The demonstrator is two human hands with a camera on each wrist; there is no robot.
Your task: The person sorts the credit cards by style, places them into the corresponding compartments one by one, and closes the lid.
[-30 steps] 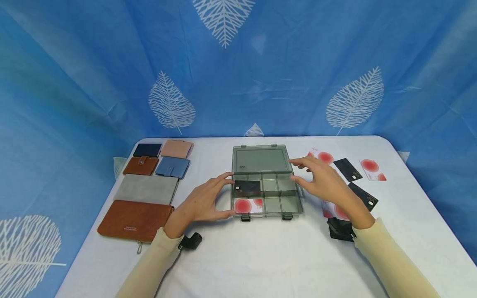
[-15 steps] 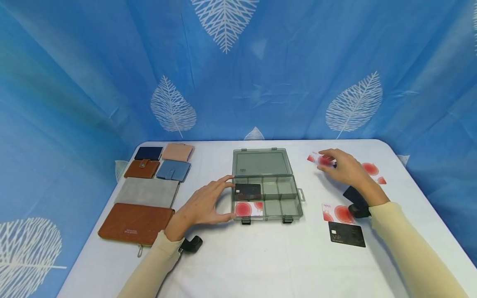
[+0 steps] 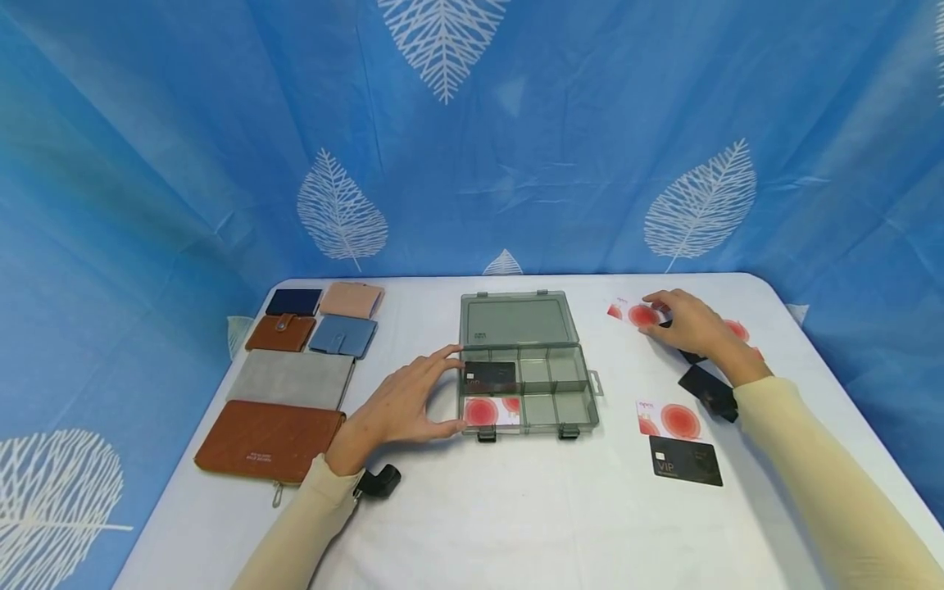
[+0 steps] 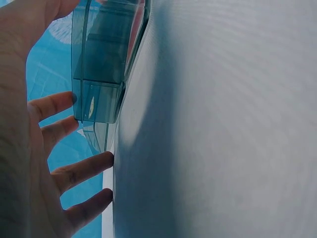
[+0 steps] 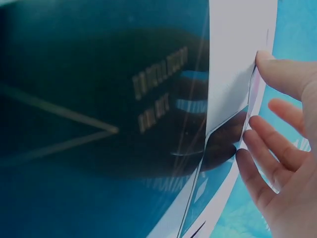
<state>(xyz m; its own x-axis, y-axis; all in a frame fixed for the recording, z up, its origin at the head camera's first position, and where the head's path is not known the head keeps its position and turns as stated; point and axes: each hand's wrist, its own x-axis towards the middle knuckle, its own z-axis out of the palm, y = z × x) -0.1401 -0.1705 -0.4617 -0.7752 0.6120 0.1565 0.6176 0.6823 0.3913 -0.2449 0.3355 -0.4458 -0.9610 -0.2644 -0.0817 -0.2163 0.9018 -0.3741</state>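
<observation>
A green see-through compartment box (image 3: pixel 555 407) stands mid-table with its lid (image 3: pixel 519 318) swung back. One black card (image 3: pixel 490 375) and one red-and-white card (image 3: pixel 492 411) lie in its left compartments. My left hand (image 3: pixel 398 401) is at the box's left side, its thumb by the front corner and fingertips against the wall; the left wrist view shows the fingers extended. At the back right, my right hand (image 3: pixel 693 328) reaches down with thumb and fingers spread at a red-and-white card (image 3: pixel 625 310), fingertips low over the table. Beneath this hand is a partly covered black card (image 3: pixel 691 357).
Right of the box lie another red-and-white card (image 3: pixel 674 420), a black VIP card (image 3: pixel 686 460), another black card (image 3: pixel 701 381) and a mostly covered red-and-white card (image 3: pixel 737 329). Several wallets, including a brown zip wallet (image 3: pixel 269 440) and a grey one (image 3: pixel 291 378), line the left side.
My right hand has moved right from the box's right side to the loose cards at the back right, then slightly farther right. My left hand stays at the box.
</observation>
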